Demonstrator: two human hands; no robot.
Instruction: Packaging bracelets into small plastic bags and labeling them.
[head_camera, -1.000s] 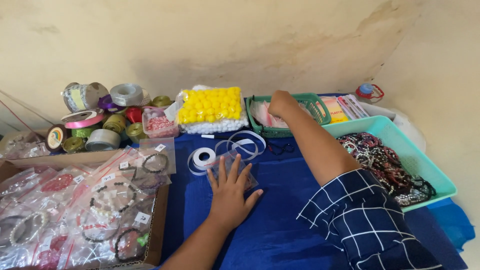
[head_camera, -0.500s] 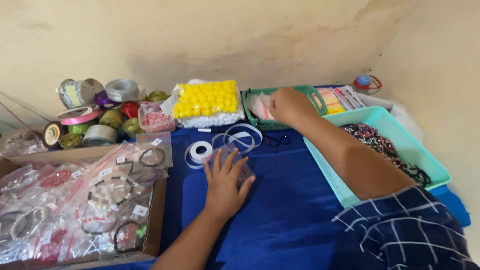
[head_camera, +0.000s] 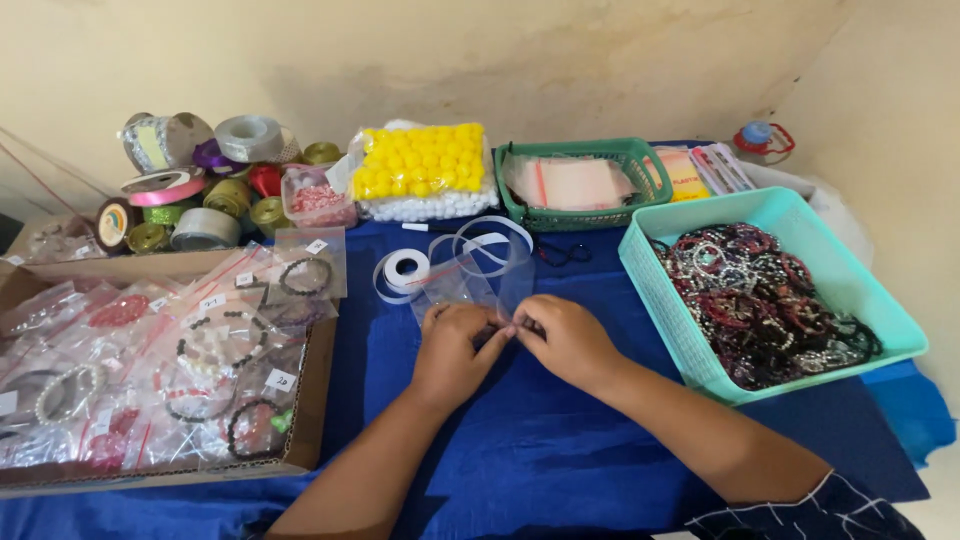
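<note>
Both my hands meet over the blue cloth (head_camera: 560, 440) at the middle of the table. My left hand (head_camera: 452, 345) and my right hand (head_camera: 572, 340) pinch the lower edge of a small clear plastic zip bag (head_camera: 490, 285) that lies flat in front of them. Just beyond the bag sits a roll of white ribbon (head_camera: 404, 270) with loose loops (head_camera: 490, 245) trailing to the right. The bag looks empty, though my fingers hide its near edge.
A teal basket (head_camera: 680, 330) full of beaded bracelets stands at the right. A green basket (head_camera: 640, 160) holds clear bags at the back. A cardboard tray (head_camera: 310, 400) of bagged bracelets lies at the left. Ribbon spools (head_camera: 205, 195) and yellow balls (head_camera: 420, 165) line the wall.
My right hand has come back from the green basket to the table's middle. My left hand, flat on the bags before, now pinches a clear bag together with the right.
</note>
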